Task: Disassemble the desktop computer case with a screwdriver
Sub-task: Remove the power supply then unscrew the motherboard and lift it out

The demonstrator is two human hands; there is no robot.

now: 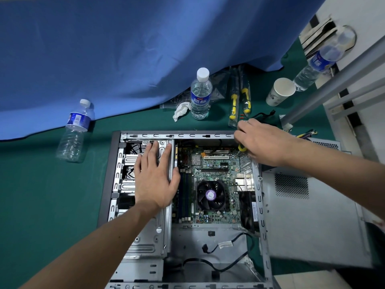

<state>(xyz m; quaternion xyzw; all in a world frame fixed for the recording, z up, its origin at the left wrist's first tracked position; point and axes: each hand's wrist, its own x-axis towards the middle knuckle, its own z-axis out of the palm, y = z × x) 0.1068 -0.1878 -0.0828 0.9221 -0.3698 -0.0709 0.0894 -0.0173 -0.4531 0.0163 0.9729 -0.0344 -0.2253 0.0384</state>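
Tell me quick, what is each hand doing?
Left hand: open, flat on the computer case.
Right hand: closed, holding the screwdriver.

A makeshift repair bench: green table cover (pixel 41 195), hanging blue cloth (pixel 125 49), spare packaged screwdrivers (pixel 239 101).

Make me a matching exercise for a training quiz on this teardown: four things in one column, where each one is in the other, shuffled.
1. left hand
2. right hand
3. paper cup
4. CPU fan

A. on the motherboard
B. flat on the drive cage
C. gripping the yellow screwdriver
D. on the green mat, behind the case

Pairs: 1-B, 2-C, 3-D, 4-A
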